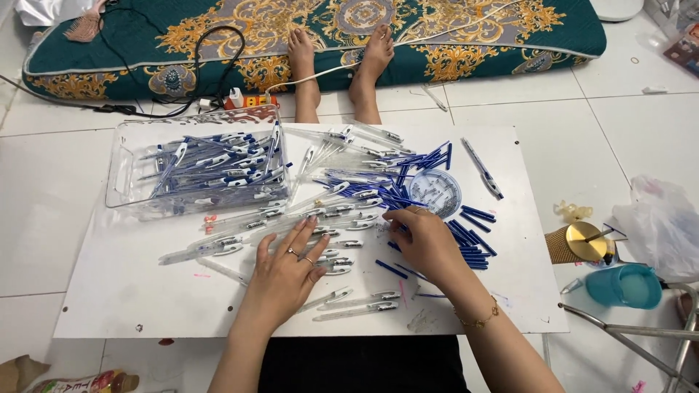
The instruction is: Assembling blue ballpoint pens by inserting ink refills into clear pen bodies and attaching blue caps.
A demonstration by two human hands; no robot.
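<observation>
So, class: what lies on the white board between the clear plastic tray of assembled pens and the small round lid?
In the head view, between the tray and the round lid lie loose clear pen barrels and blue refills, piled across the white board.

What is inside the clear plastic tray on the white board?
The clear plastic tray holds a heap of assembled blue-and-clear pens. Anything beneath the heap is covered and cannot be seen.

left hand (287,271) flat on clear pen barrels (331,256) | right hand (422,244) touching blue refills (466,244)
</observation>
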